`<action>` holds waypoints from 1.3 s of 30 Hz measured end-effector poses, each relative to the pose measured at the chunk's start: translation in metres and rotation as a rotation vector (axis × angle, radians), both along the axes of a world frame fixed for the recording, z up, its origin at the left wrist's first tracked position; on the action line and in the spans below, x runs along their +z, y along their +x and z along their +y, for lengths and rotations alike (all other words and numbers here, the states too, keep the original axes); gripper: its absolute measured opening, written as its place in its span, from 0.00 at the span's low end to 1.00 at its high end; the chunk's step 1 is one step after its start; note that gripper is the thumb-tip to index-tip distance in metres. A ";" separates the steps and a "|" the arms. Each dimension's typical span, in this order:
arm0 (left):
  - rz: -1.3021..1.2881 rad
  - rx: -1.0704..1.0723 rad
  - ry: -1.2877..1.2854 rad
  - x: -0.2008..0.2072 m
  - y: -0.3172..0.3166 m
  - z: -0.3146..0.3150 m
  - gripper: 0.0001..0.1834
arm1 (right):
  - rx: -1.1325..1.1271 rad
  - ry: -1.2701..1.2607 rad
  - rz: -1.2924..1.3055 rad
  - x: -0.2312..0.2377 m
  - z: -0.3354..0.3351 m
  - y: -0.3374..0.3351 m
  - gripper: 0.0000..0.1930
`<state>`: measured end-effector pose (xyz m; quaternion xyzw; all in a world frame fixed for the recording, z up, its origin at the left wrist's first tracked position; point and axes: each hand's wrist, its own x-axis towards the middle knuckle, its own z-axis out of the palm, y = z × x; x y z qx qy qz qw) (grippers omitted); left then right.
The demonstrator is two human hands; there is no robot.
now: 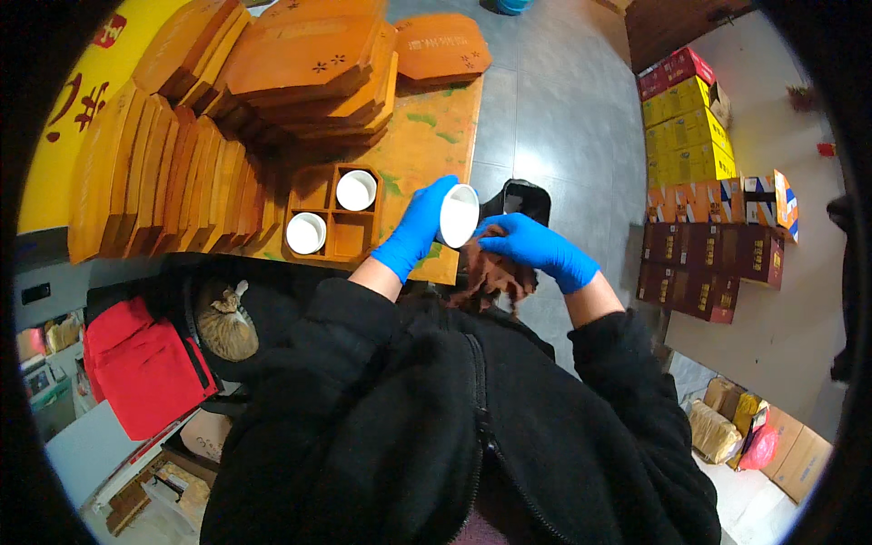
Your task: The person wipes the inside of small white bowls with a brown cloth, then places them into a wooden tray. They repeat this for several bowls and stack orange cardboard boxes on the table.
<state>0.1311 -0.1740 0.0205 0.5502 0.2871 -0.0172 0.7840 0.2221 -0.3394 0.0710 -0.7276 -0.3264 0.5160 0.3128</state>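
My left hand (pixel 418 227), in a blue glove, is closed around a white cup (pixel 460 215) with its mouth tilted up toward me. Beside it, my gloved right hand (pixel 536 250) grips a brown cloth (pixel 498 277) that hangs down below the fingers, close to the cup's side. To the left, a wooden divided box (pixel 348 243) stands at the table's near edge. In two of its compartments sit a white cup (pixel 356 190) at the back right and another white cup (pixel 306 233) at the front left.
Stacked orange wooden lids (pixel 304 50) and a row of upright wooden boards (pixel 163 177) cover much of the table (pixel 436 118). A dark bin (pixel 527 200) stands on the floor behind my right hand. A cat (pixel 227 325) lies at left; cartons (pixel 690 136) line the right wall.
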 end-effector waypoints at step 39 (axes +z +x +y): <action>0.404 0.441 0.128 -0.053 -0.357 0.072 0.23 | 0.742 0.178 -0.831 -0.179 0.369 -0.102 0.15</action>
